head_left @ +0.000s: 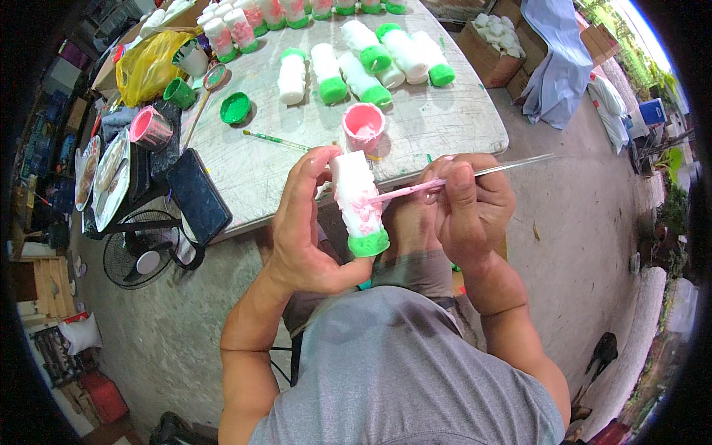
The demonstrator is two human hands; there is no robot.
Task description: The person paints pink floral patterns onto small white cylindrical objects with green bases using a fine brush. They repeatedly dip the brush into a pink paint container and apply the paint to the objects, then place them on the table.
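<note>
My left hand (300, 222) is closed around a white pillar candle (348, 176), with fingers on its far left side and thumb under its base. The candle leans slightly, its green-painted end (368, 243) toward me and patches of pink on its raised relief. Between the fingertips of my right hand (475, 208) is a thin paintbrush (415, 188). Its pink-smeared tip touches the candle's right side. Just beyond the candle, a cup of pink paint (363, 124) stands near the table's front edge.
Several white candles with green ends (326, 70) lie on the white table (460, 133); pink-painted ones (241, 30) stand farther back. At left are a green paint lid (235, 108), another brush (278, 139), a pink cup (150, 128), a phone (199, 194) and a yellow bag (152, 67). A fan (141, 256) stands below.
</note>
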